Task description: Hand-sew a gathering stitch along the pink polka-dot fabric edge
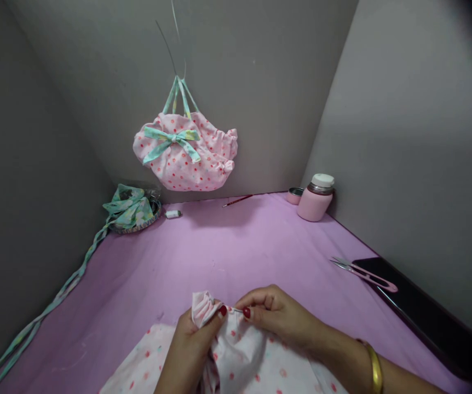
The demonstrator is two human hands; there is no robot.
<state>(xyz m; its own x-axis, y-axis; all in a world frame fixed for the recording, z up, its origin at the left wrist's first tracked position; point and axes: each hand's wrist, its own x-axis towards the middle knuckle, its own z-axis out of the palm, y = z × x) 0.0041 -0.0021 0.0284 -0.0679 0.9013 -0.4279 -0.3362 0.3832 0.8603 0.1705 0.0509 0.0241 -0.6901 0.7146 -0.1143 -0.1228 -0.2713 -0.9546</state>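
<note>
White-pink dotted fabric (pixel 240 350) lies at the near edge of the table, bunched up between my hands. My left hand (pixel 195 339) is closed on its gathered, ruffled edge, thumb on top. Close by on the right, my right hand (pixel 271 312) pinches a thin, needle-like metal piece (pixel 238 310) between thumb and forefinger at the fabric's edge. Whether it is a needle or a pin is too small to tell. Part of the fabric is hidden behind my left hand and wrist.
A dotted pouch (pixel 186 158) with a green bow hangs at the back. Green cloth strips (pixel 127 208) fill a round basket (pixel 137 227); a thread spool (pixel 173 214) lies beside it. Pink thread snips (pixel 367 273) rest on a black flat object (pixel 416 312). A pink jar (pixel 315 205) stands behind.
</note>
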